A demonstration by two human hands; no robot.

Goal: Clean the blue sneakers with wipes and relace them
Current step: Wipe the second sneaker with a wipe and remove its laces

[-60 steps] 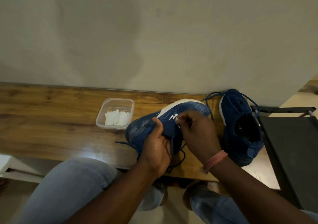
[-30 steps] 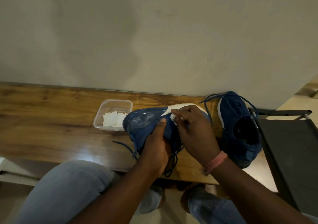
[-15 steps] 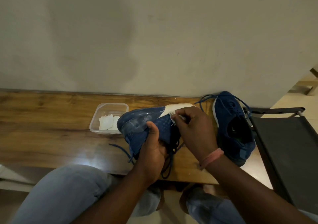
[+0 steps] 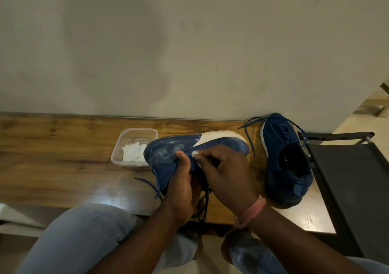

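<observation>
A blue sneaker (image 4: pixel 181 147) with a white sole is tilted so its sole faces me, above the wooden table's near edge. My left hand (image 4: pixel 182 187) grips it around the upper, thumb on the sole. My right hand (image 4: pixel 226 172) pinches a small white wipe (image 4: pixel 194 154) against the sneaker's side. Blue laces (image 4: pixel 203 206) dangle below the held shoe. The second blue sneaker (image 4: pixel 284 164) lies on the table to the right, its opening up and its laces loose.
A clear plastic tub (image 4: pixel 134 146) holding white wipes stands on the wooden table (image 4: pixel 52 157) left of the held shoe. A plain wall backs the table. A dark chair (image 4: pixel 349 181) stands at the right. My knees are below the table edge.
The held sneaker has turned further so that more of its dusty sole faces me. My right hand with the wipe has slid a little left along the shoe.
</observation>
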